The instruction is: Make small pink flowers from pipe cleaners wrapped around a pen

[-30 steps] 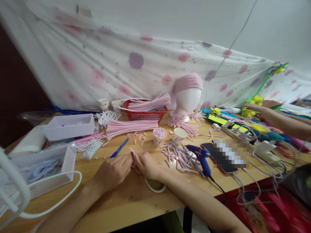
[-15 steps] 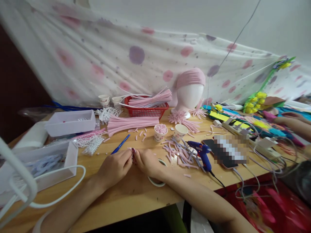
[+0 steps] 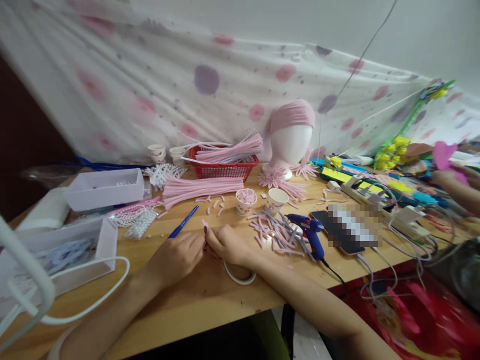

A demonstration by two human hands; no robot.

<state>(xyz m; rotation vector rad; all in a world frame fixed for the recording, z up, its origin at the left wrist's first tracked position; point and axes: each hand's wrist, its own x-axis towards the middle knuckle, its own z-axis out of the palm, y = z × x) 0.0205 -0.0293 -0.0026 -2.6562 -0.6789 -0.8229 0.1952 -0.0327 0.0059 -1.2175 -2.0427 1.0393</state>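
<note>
Short pale-pink soft piece [image 3: 203,223]: pokes up between your hands, above the pale wooden table [image 3: 210,305]; more shows than half a second ago, so you seem mid-handling.
Right hand [image 3: 227,245]: pinching it.
Left hand [image 3: 178,257]: curled close; its grip, I cannot tell.

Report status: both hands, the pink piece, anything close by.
Left hand, right hand: close together. Small pink piece pinched in right; left's grip unclear. Blue pen just beyond left hand, pale ring partly hidden by right hand.
</note>
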